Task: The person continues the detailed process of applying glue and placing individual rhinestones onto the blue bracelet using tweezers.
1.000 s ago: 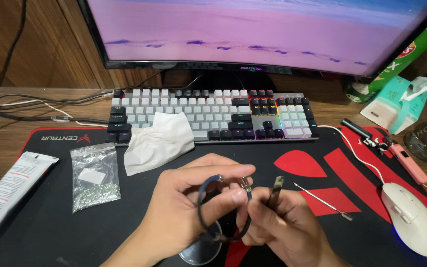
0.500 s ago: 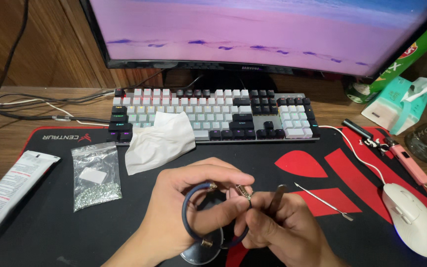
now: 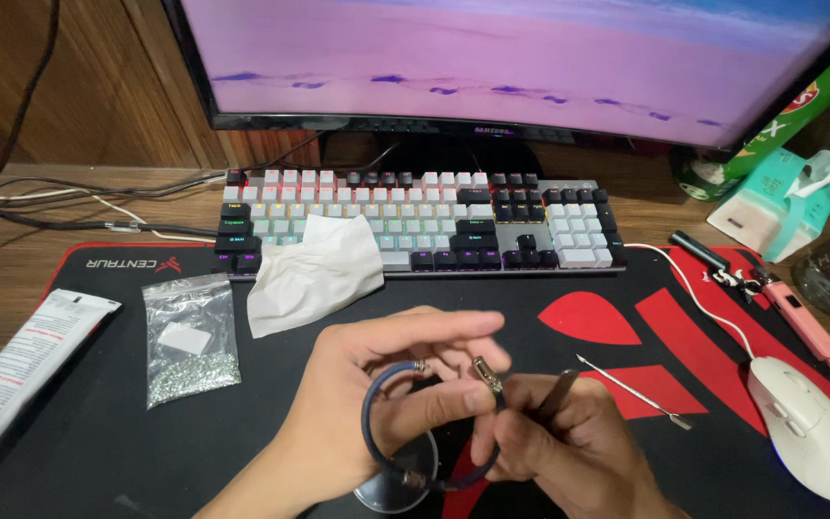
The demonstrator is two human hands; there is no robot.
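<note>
Left hand (image 3: 377,404): fingers clamped on a dark blue cord bracelet (image 3: 377,432), pinching its metal clasp end (image 3: 485,373).
Right hand (image 3: 554,442): closed around a thin metal tool (image 3: 557,392), touching the bracelet.
Place: over the black and red desk mat (image 3: 626,327).

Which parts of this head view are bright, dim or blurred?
Head view: the monitor glows brightest; keyboard backlit; the mat dim; both hands, left and right, with the bracelet, slightly soft.
</note>
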